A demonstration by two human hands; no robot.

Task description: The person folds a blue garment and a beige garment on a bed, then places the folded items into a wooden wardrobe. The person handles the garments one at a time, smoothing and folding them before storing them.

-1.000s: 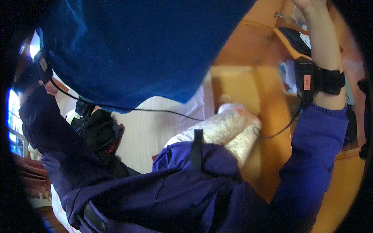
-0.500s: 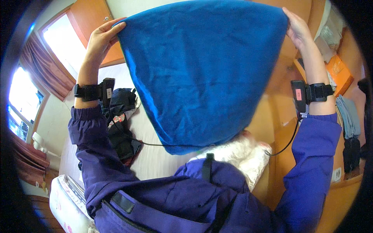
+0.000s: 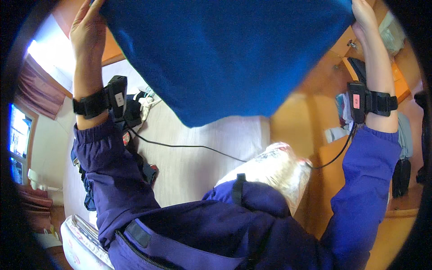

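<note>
A large blue cloth hangs spread between my two raised hands, its upper edge cut off by the top of the view. My left hand grips its upper left corner, with the fingertips partly out of view. On the other side my right hand pinches the upper right corner. The cloth's lower edge hangs free in front of me, above the pale surface. What kind of cloth piece it is does not show. Each wrist wears a black strapped device, and a thin black cable runs from the left one.
Dark clothes lie heaped on the pale surface by my left arm. A shiny whitish bundle sits before my torso. To the right are an open wooden cabinet and folded grey clothing. A white flowered item stands lower left.
Both hands have risen and spread farther apart, carrying the blue cloth up. Its lower edge now hangs higher, uncovering more of the pale surface and the cabinet.
</note>
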